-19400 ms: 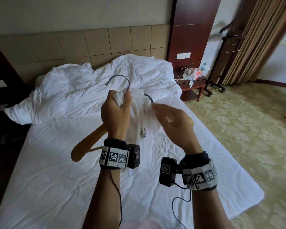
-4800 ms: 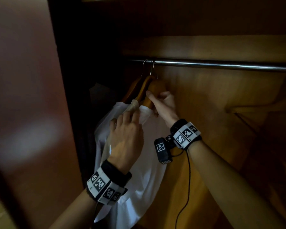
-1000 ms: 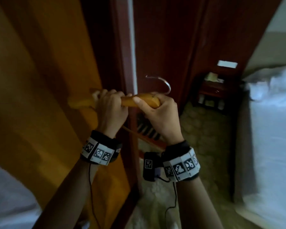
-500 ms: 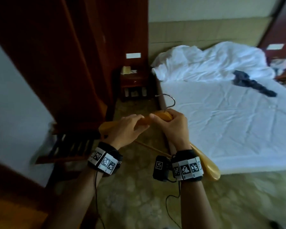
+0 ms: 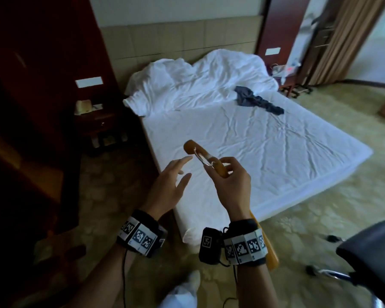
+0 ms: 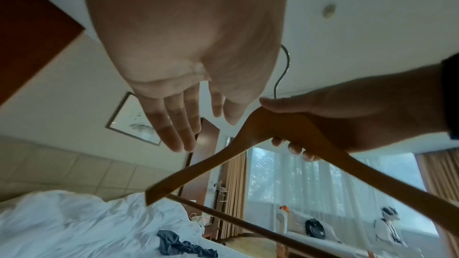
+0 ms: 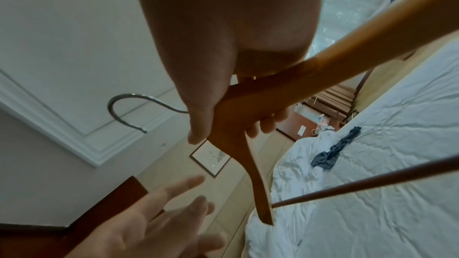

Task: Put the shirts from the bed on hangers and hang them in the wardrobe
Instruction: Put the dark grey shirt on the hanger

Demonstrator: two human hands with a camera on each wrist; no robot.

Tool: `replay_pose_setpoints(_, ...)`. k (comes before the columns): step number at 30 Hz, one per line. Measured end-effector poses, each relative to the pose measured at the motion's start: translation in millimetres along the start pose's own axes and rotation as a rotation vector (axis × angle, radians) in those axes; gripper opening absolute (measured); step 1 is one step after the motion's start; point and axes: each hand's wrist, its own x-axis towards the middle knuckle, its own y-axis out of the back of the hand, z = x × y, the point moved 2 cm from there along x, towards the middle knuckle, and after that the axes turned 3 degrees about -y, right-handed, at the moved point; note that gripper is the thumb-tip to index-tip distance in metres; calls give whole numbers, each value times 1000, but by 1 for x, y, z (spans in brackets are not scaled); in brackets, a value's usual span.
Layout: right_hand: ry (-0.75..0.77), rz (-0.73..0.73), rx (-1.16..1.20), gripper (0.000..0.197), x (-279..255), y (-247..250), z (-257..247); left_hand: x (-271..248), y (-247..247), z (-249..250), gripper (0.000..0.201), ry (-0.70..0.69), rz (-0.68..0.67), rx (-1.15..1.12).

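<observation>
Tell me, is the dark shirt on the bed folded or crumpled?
Crumpled. The dark shirt lies in a twisted, bunched heap on the white bed, with no flat folds or neat edges showing.

Left hand point(image 5: 169, 185) spread, right hand point(image 5: 230, 185) curled

Dim room lit by daylight from a curtained window point(image 6: 310, 174); white bed point(image 5: 265, 138) brightest, dark wardrobe point(image 5: 31, 107) in shadow; wide-angle edges bend, and near hands blur slightly.
</observation>
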Motion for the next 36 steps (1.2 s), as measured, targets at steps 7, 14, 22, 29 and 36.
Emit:
replay_pose_setpoints(7,-40,88,105,18,160,32,36,186,-97,-18,64,-176,-173,88)
replay_pose_setpoints(14,-27,103,63,15,314,99,62,365,-197,25,42,-304,-193,97)
replay_pose_setpoints(22,-43,163,-25,16,476,217,151,516,-351,100,29,-489,-156,265)
replay_pose_setpoints(29,-77,86,-119,29,617,315,216,624,-492,139,39,-308,-277,265)
replay_pose_setpoints(36,-76,3,-156,22,754,359,279,733,-580,147,26,-173,-350,265)
